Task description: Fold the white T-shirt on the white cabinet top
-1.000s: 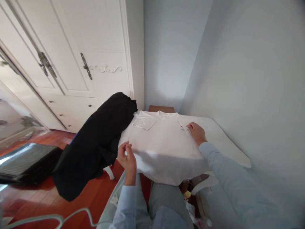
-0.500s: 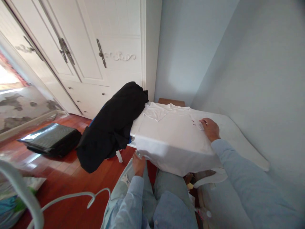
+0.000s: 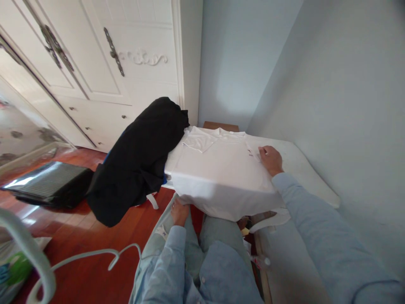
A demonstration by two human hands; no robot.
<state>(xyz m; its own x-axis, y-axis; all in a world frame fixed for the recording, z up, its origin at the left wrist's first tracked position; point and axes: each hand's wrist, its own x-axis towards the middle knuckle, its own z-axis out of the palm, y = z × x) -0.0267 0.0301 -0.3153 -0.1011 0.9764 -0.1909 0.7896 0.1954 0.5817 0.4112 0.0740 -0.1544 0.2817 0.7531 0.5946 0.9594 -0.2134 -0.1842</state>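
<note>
A white collared shirt [image 3: 218, 169] lies spread over a white padded board [image 3: 303, 169], its front edge hanging down toward my lap. My right hand [image 3: 269, 158] rests on the shirt's right chest near a small dark logo, fingers curled down onto the cloth. My left hand [image 3: 179, 212] is low, just under the shirt's hanging left hem, and its fingers are hidden behind the cloth. A black garment [image 3: 139, 160] is draped over the board's left end, touching the shirt.
White wardrobe doors [image 3: 95, 63] stand at the left. A dark flat case [image 3: 47, 185] lies on the red wooden floor. A pale curved tube [image 3: 79, 257] crosses the lower left. A light blue wall [image 3: 332, 84] runs close along the right.
My left hand dropped from above the shirt's left edge to below its hanging hem. The right hand stayed on the chest. The view shifted left and down.
</note>
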